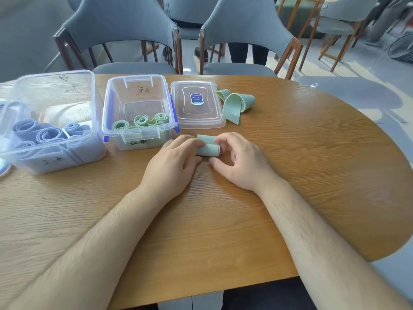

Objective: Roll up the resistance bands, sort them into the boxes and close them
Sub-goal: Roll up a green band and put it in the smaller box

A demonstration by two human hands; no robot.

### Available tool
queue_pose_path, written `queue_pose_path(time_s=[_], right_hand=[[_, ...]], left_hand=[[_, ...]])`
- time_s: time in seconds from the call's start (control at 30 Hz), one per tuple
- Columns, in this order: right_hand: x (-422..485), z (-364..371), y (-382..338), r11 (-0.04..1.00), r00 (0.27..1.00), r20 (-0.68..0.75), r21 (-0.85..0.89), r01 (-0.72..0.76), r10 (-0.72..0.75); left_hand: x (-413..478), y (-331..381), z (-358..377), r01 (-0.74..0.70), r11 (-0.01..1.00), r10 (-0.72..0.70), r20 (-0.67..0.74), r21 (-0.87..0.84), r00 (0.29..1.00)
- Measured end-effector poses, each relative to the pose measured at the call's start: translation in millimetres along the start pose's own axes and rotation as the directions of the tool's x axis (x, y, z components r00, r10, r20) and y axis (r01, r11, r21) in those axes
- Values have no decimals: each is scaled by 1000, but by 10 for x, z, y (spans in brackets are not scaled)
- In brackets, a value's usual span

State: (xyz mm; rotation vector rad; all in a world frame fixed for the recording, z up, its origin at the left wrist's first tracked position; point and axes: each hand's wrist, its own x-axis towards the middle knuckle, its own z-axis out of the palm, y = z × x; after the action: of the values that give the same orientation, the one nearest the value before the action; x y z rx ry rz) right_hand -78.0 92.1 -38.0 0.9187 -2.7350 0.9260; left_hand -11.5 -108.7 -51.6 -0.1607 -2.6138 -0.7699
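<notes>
A pale green resistance band (207, 147), mostly rolled into a short cylinder, lies on the wooden table between my hands. My left hand (174, 162) holds its left end with curled fingers. My right hand (239, 159) pinches its right end, thumb below and fingers above. A clear box with blue latches (138, 113) stands behind my left hand and holds several rolled green bands (140, 121). Its lid (197, 106) lies flat to the right of it. Farther left, a second clear box (53, 121) holds several rolled blue bands (48, 135). A loose green band (235, 105) lies unrolled beyond the lid.
The oval table's (312, 175) edge curves away on the right. Part of another lid (4, 168) shows at the far left. Grey chairs (125, 34) stand along the table's far side, with a person's legs behind them.
</notes>
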Motion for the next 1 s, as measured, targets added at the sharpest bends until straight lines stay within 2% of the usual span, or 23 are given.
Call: queue_pose_path(time_s=[0.37,0.57,0.7,0.87,1.0], right_hand=[[46,47,22,998,997,-64,-31,-47,45],[84,49,1,985,995,-17,-144,-98,97],[106,36,-14,982,997,-12,-172,-79,78],[67,26,-24,994,1000,-8,-111,11,-12],[47,18,-33,998,998,-38,-3,55,-55]], left_hand=[[-5,87,37,-103,984,106,-17,148,994],[147,88,106,-75,984,78,-13,162,997],[170,102,108,-65,985,67,-9,157,998],[170,91,86,-60,991,60,-1,120,998],[158,46,55,-148,967,154,-9,208,988]])
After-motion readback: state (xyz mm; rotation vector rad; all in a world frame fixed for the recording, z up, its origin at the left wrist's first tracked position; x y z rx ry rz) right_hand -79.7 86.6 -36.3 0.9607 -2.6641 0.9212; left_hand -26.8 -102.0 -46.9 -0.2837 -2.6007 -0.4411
